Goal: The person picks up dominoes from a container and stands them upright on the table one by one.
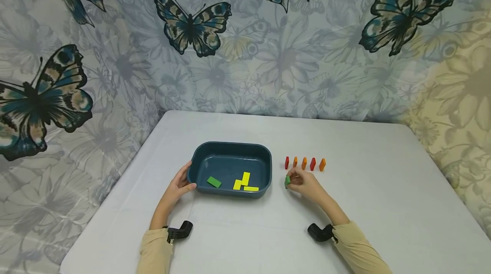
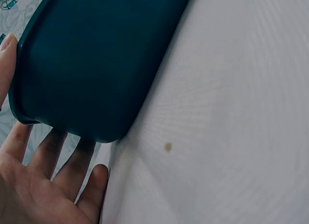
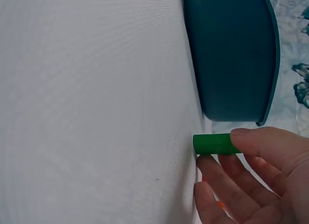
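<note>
Between thumb and fingertips, my right hand (image 1: 304, 183) pinches a green block (image 3: 215, 144), upright and with its lower end close to the tabletop. Just beyond this hand stands a row of several small red and orange blocks (image 1: 304, 163). My left hand (image 1: 177, 185) touches the left end of a dark blue rectangular bin (image 1: 230, 193); its fingers (image 2: 72, 173) lie extended along that end, with the thumb at the near side. Inside the bin lie a green block (image 1: 214, 182) and three yellow blocks (image 1: 246, 178), grouped toward its near right.
A white cloth covers the table (image 1: 245, 231). Behind it hangs patterned fabric (image 1: 268, 65) with large butterflies. Black wrist devices (image 1: 321, 232) are strapped at both cuffs. The right hand and green block are just right of the bin.
</note>
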The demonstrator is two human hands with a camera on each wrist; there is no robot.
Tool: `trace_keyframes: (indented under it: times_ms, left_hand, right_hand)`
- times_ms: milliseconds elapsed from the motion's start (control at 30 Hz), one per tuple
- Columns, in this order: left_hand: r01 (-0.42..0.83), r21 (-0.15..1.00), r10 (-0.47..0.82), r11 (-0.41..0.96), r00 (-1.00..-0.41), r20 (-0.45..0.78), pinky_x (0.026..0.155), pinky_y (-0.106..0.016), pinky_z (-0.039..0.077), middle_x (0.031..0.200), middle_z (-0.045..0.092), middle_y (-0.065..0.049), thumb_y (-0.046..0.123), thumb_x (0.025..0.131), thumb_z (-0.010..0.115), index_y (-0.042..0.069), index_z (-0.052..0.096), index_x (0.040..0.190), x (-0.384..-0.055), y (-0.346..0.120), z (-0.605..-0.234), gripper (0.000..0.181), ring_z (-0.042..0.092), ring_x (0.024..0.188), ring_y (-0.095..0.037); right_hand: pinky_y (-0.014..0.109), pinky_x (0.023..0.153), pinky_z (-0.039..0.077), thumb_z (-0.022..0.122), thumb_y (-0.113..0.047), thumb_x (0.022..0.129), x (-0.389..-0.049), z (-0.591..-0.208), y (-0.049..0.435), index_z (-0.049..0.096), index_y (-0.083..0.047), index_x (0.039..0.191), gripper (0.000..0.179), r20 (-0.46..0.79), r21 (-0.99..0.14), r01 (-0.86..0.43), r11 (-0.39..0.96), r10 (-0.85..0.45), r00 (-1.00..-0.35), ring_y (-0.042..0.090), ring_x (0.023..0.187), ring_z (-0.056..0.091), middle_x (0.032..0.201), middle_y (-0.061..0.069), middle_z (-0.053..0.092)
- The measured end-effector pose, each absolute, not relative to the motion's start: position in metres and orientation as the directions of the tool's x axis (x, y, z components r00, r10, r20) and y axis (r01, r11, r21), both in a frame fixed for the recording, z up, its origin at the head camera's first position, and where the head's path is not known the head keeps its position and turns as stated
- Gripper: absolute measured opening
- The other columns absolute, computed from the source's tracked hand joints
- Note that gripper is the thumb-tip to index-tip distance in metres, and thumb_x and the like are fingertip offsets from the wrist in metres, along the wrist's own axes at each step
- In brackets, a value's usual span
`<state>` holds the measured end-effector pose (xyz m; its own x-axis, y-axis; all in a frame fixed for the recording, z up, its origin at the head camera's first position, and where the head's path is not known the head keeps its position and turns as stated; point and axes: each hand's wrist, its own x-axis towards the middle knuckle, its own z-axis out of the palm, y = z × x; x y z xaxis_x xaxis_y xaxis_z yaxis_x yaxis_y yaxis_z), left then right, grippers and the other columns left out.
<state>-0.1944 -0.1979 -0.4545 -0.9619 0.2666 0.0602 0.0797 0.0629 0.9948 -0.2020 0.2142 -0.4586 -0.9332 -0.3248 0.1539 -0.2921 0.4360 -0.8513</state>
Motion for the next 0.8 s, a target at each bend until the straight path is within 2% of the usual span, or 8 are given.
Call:
trace_keyframes:
  times_ms: [200, 400, 500, 600, 700, 800]
  left_hand:
    - [0.075, 0.996, 0.275, 0.053, -0.96, 0.058, 0.085, -0.02, 0.035, 0.142, 0.021, -0.019, -0.008, 0.084, 0.054, 0.007, 0.017, 0.143, -0.194, -0.199, -0.457, 0.071, 0.028, 0.123, -0.038]
    - [0.07, 0.996, 0.275, 0.051, -0.96, 0.054, 0.087, -0.023, 0.035, 0.143, 0.023, -0.013, -0.001, 0.085, 0.059, 0.015, 0.021, 0.143, -0.204, -0.204, -0.469, 0.071, 0.03, 0.123, -0.032]
    - [0.075, 0.996, 0.273, 0.042, -0.96, 0.061, 0.087, -0.022, 0.036, 0.143, 0.024, -0.013, -0.001, 0.084, 0.059, 0.014, 0.02, 0.143, -0.206, -0.205, -0.471, 0.072, 0.03, 0.123, -0.032]
    - [0.07, 0.997, 0.276, 0.03, -0.959, 0.059, 0.086, -0.02, 0.035, 0.143, 0.022, -0.013, -0.003, 0.084, 0.058, 0.012, 0.019, 0.143, -0.205, -0.205, -0.469, 0.072, 0.028, 0.124, -0.032]
    - [0.077, 0.997, 0.29, 0.03, -0.955, 0.065, 0.086, -0.019, 0.035, 0.144, 0.019, -0.017, -0.005, 0.085, 0.057, 0.008, 0.017, 0.143, -0.201, -0.202, -0.462, 0.072, 0.026, 0.125, -0.034]
    - [0.076, 0.996, 0.294, 0.036, -0.954, 0.062, 0.086, -0.019, 0.035, 0.143, 0.018, -0.019, -0.005, 0.085, 0.057, 0.006, 0.015, 0.143, -0.196, -0.199, -0.456, 0.073, 0.025, 0.125, -0.035]
  right_hand:
    - [0.039, 0.072, 0.047, 0.067, 0.006, 0.075, -0.2, -0.457, 0.214, 0.055, 0.002, 0.093, 0.022, 0.157, -0.823, -0.309, 0.476, -0.333, -0.93, 0.028, 0.083, 0.059, 0.085, 0.009, 0.06]
    - [0.037, 0.071, 0.047, 0.067, 0.006, 0.074, -0.204, -0.457, 0.214, 0.055, 0.0, 0.092, 0.022, 0.164, -0.796, -0.324, 0.511, -0.333, -0.929, 0.025, 0.081, 0.059, 0.083, 0.005, 0.059]
    - [0.037, 0.072, 0.047, 0.068, 0.004, 0.074, -0.205, -0.456, 0.212, 0.055, 0.002, 0.096, 0.025, 0.15, -0.788, -0.316, 0.529, -0.334, -0.931, 0.025, 0.083, 0.059, 0.087, 0.007, 0.059]
    - [0.04, 0.074, 0.046, 0.069, 0.001, 0.074, -0.201, -0.452, 0.209, 0.052, 0.006, 0.105, 0.035, 0.145, -0.769, -0.305, 0.562, -0.311, -0.939, 0.028, 0.087, 0.057, 0.096, 0.014, 0.057]
    - [0.043, 0.078, 0.044, 0.072, -0.004, 0.074, -0.195, -0.442, 0.203, 0.048, 0.008, 0.113, 0.047, 0.193, -0.718, -0.328, 0.613, -0.277, -0.941, 0.032, 0.093, 0.054, 0.106, 0.02, 0.054]
    - [0.045, 0.078, 0.043, 0.073, -0.009, 0.074, -0.192, -0.424, 0.19, 0.051, 0.006, 0.113, 0.047, 0.284, -0.652, -0.387, 0.652, -0.262, -0.922, 0.032, 0.095, 0.051, 0.107, 0.018, 0.054]
